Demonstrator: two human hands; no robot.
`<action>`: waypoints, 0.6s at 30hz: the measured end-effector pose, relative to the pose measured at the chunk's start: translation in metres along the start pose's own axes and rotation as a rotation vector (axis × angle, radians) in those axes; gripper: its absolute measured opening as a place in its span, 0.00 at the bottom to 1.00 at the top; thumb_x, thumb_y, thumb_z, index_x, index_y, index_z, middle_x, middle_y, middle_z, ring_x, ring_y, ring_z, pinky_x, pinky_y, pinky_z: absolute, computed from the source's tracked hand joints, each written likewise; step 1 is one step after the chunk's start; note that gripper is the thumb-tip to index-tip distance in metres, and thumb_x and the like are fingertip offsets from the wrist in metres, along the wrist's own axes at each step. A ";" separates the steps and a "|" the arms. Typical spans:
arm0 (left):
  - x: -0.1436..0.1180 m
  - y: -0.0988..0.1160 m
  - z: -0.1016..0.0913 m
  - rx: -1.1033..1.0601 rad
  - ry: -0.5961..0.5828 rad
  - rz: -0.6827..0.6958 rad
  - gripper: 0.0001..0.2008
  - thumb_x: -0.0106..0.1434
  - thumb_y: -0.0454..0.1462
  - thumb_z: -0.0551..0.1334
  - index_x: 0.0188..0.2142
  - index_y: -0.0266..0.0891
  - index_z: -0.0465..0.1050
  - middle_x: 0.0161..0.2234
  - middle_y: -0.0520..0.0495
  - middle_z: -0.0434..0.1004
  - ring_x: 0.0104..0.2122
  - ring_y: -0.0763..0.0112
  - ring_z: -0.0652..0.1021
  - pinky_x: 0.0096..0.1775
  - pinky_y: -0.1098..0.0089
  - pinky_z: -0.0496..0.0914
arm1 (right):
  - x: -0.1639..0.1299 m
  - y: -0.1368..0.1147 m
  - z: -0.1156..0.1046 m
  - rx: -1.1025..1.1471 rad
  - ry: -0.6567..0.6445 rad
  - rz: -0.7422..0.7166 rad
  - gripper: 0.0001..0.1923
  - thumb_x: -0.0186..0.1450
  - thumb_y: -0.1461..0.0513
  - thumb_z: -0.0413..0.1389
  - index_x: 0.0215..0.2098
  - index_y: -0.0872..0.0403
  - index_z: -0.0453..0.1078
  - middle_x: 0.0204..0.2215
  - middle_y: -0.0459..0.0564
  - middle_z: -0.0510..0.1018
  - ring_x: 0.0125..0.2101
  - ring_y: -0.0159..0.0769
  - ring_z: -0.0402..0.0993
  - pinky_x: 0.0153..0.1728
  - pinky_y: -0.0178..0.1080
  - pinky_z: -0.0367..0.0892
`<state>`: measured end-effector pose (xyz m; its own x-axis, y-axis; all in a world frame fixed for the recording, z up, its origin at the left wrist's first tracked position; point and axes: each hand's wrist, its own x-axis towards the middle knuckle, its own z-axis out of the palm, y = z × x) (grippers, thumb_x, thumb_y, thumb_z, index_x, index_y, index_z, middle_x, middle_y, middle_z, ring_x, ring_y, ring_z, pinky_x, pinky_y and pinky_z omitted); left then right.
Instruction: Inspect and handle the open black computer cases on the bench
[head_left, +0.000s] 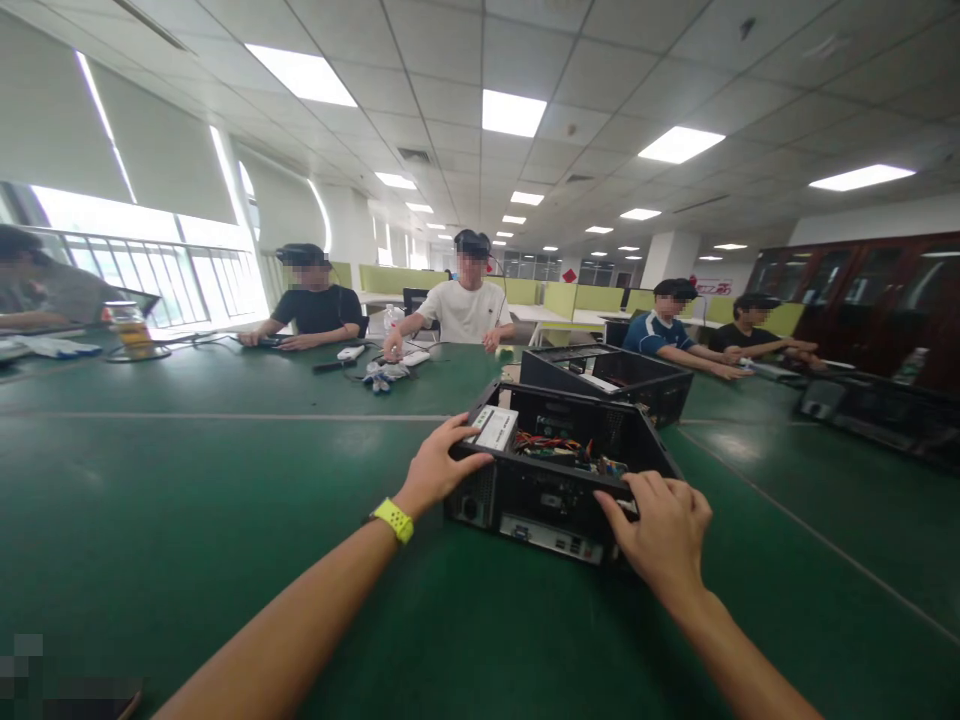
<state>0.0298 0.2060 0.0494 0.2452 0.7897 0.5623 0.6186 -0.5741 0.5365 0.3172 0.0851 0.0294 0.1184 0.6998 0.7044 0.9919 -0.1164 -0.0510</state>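
Observation:
A black desktop computer case lies on the green table with its upper side uncovered and its rear panel facing me. My left hand grips its near left corner, thumb along the rear edge and fingers over the top beside the power supply, which bears a white label. At the near right corner, my right hand is closed over the rim, with the thumb on the rear panel and the fingers curled across the top. Coloured cables and part of a circuit board show inside. A yellow-green watch band circles my left wrist.
Just behind stands a second open black case. Gloves and a white power strip lie across the green table. Several people sit around it, one in a white shirt opposite. A jar stands far left.

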 end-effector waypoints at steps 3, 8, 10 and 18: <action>0.025 -0.007 0.018 0.047 0.059 -0.128 0.25 0.59 0.47 0.62 0.53 0.38 0.68 0.61 0.38 0.58 0.58 0.53 0.64 0.58 0.55 0.58 | 0.029 -0.012 0.030 -0.027 0.017 0.035 0.19 0.65 0.48 0.48 0.40 0.54 0.70 0.37 0.53 0.74 0.41 0.48 0.61 0.47 0.49 0.47; 0.003 0.007 0.058 0.083 0.067 -0.228 0.25 0.62 0.42 0.58 0.57 0.35 0.62 0.60 0.34 0.56 0.58 0.53 0.63 0.55 0.55 0.61 | 0.098 0.001 0.095 -0.072 -0.049 0.076 0.23 0.65 0.46 0.47 0.42 0.54 0.70 0.38 0.55 0.73 0.41 0.49 0.61 0.45 0.49 0.47; -0.027 0.015 0.058 0.062 -0.028 -0.189 0.21 0.61 0.43 0.59 0.52 0.40 0.67 0.57 0.41 0.63 0.56 0.58 0.65 0.55 0.58 0.62 | 0.126 0.002 0.121 -0.063 -0.064 0.094 0.23 0.65 0.46 0.47 0.43 0.55 0.70 0.39 0.56 0.73 0.43 0.50 0.60 0.46 0.49 0.47; -0.144 0.026 -0.034 0.037 -0.191 -0.305 0.12 0.59 0.39 0.59 0.43 0.45 0.72 0.48 0.46 0.71 0.49 0.62 0.69 0.52 0.62 0.63 | 0.181 -0.056 0.157 0.092 -0.048 0.178 0.23 0.64 0.59 0.49 0.52 0.68 0.63 0.55 0.72 0.61 0.57 0.60 0.48 0.54 0.62 0.35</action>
<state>-0.0151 0.0699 0.0041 0.1782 0.9515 0.2508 0.7102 -0.3008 0.6365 0.2908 0.3288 0.0480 0.2921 0.7073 0.6437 0.9549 -0.1780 -0.2378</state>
